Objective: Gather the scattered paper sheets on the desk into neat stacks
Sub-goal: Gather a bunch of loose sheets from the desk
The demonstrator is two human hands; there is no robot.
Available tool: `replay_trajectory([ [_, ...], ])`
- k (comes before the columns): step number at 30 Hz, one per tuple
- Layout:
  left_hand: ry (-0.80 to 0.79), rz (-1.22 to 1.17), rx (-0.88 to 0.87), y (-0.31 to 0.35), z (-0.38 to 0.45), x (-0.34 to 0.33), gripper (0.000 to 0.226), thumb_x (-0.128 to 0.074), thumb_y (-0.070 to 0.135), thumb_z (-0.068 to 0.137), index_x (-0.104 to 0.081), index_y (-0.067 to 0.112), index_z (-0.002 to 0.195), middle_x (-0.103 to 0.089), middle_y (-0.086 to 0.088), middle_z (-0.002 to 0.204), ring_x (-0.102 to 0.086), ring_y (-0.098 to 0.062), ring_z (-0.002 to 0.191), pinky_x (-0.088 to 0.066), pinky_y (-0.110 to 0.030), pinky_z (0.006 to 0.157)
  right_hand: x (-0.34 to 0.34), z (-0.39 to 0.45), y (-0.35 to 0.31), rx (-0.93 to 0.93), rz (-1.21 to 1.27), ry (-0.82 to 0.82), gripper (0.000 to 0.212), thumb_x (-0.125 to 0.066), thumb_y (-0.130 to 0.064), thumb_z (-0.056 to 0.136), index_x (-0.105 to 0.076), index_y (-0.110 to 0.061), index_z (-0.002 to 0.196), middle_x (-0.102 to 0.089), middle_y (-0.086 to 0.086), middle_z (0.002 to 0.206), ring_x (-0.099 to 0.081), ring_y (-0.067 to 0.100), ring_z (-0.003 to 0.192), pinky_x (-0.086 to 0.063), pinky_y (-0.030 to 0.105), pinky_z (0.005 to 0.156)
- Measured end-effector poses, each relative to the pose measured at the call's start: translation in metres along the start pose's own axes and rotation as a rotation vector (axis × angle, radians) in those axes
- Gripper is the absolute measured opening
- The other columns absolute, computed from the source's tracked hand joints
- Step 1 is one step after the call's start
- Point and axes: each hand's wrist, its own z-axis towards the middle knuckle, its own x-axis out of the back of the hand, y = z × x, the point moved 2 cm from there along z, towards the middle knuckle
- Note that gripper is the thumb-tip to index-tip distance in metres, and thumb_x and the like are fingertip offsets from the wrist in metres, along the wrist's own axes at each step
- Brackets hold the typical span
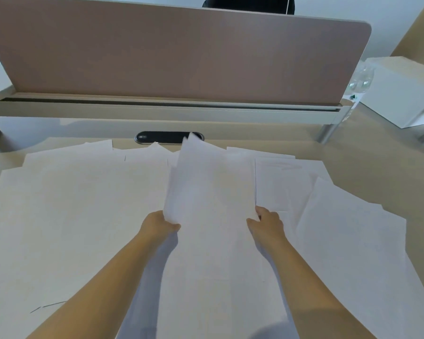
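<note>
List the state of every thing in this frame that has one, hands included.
Left hand: grips the raised sheets' lower left corner.
Right hand: grips the raised sheets' lower right corner.
Raised sheets: lifted off the desk, tilted away, top edge curling.
Scattered sheets: flat, overlapping, unstacked.
Cable grommet: partly covered by the raised sheets.
White box: closed, on the desk's far right.

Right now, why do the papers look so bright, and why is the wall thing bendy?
In the head view, strong light washes out the paper sheets, so their edges blur together; the arms cast bluish shadows below the left hand and right hand; the wide-angle lens curves the pink divider panel.
</note>
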Motion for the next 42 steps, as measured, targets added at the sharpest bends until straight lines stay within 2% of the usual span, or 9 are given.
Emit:
replay_trajectory([
  [3, 0.083, 0.022, -0.146, 0.01, -0.013, 0.013, 0.011, -0.057, 0.0, 0.084, -0.057, 0.007, 0.076, -0.057, -0.013, 0.084, -0.05, -0.024, 0.082, -0.037, -0.03, 0.067, 0.009, -0.008, -0.008, -0.006, -0.035, 0.078, 0.064, -0.054, -0.03, 0.09, -0.026, -0.011, 0.144, -0.027, 0.012, 0.148, -0.028, 0.03, 0.136, -0.028, 0.04, 0.112],
  [7, 0.122, -0.17, -0.226, 0.021, -0.03, 0.052, 0.009, -0.059, 0.003, 0.085, -0.058, 0.007, 0.094, -0.059, -0.006, 0.083, -0.052, -0.025, 0.084, -0.04, -0.029, 0.07, 0.014, -0.02, -0.036, -0.001, 0.472, -0.101, 0.065, -0.062, -0.015, 0.087, -0.029, -0.006, 0.143, -0.046, 0.012, 0.137, -0.051, 0.024, 0.117, -0.039, 0.028, 0.097],
  [10, 0.121, -0.272, -0.252, 0.034, -0.042, 0.083, 0.011, -0.06, 0.003, 0.085, -0.06, 0.007, 0.095, -0.061, -0.004, 0.082, -0.055, -0.028, 0.084, -0.041, -0.034, 0.076, 0.011, -0.03, -0.067, 0.097, 0.532, -0.2, 0.018, -0.061, -0.001, 0.083, -0.065, -0.009, 0.099, -0.065, 0.009, 0.098, -0.063, 0.02, 0.092, -0.047, 0.022, 0.081],
  [13, 0.15, -0.387, -0.312, 0.053, -0.057, 0.117, 0.007, -0.059, 0.005, 0.087, -0.062, 0.011, 0.087, -0.063, -0.004, 0.083, -0.058, -0.029, 0.081, -0.046, -0.035, 0.075, 0.011, -0.049, -0.114, 0.211, 0.583, -0.194, 0.022, -0.061, 0.003, 0.081, -0.063, -0.018, 0.079, -0.066, 0.011, 0.103, -0.061, 0.026, 0.097, -0.047, 0.033, 0.092],
  [19, 0.216, -0.536, -0.487, 0.096, -0.089, 0.177, 0.013, -0.053, 0.007, 0.09, -0.059, 0.017, 0.084, -0.063, 0.0, 0.083, -0.06, -0.019, 0.076, -0.049, -0.03, 0.067, 0.025, -0.102, -0.201, 0.396, 0.644, -0.04, 0.011, -0.059, -0.002, 0.086, -0.06, -0.011, 0.093, -0.06, 0.001, 0.084, -0.056, 0.01, 0.066, -0.045, 0.013, 0.049],
  [25, 0.203, -0.536, -0.597, 0.104, -0.109, 0.216, 0.02, -0.055, 0.003, 0.088, -0.056, 0.012, 0.105, -0.062, -0.002, 0.091, -0.06, -0.017, 0.08, -0.05, -0.03, 0.074, 0.021, -0.135, -0.237, 0.457, 0.691, 0.004, 0.024, -0.061, -0.001, 0.085, -0.06, 0.007, 0.107, -0.058, 0.008, 0.093, -0.055, 0.02, 0.081, -0.043, 0.017, 0.062],
  [32, 0.096, -0.493, -0.54, 0.073, -0.097, 0.231, 0.023, -0.066, 0.003, 0.08, -0.061, 0.019, 0.095, -0.067, 0.001, 0.092, -0.064, -0.016, 0.082, -0.052, -0.031, 0.073, 0.005, -0.139, -0.229, 0.438, 0.706, -0.061, 0.03, -0.064, 0.003, 0.081, -0.06, 0.002, 0.11, -0.06, 0.007, 0.096, -0.056, 0.02, 0.084, -0.043, 0.014, 0.061],
  [36, 0.007, -0.493, -0.455, 0.06, -0.087, 0.228, 0.05, -0.081, 0.018, 0.045, -0.065, 0.02, 0.092, -0.07, -0.002, 0.094, -0.066, -0.022, 0.086, -0.052, -0.037, 0.078, 0.0, -0.133, -0.222, 0.413, 0.672, -0.11, 0.029, -0.067, 0.004, 0.078, -0.063, 0.001, 0.107, -0.062, 0.005, 0.091, -0.058, 0.021, 0.084, -0.045, 0.017, 0.065],
  [42, -0.002, -0.559, -0.503, 0.069, -0.083, 0.211, 0.034, -0.076, 0.006, 0.052, -0.066, 0.016, 0.083, -0.071, -0.003, 0.083, -0.064, -0.031, 0.087, -0.052, -0.042, 0.084, -0.004, -0.132, -0.222, 0.389, 0.809, -0.134, 0.018, -0.069, 0.004, 0.074, -0.064, -0.011, 0.082, -0.066, 0.006, 0.085, -0.062, 0.026, 0.08, -0.052, 0.041, 0.084],
])
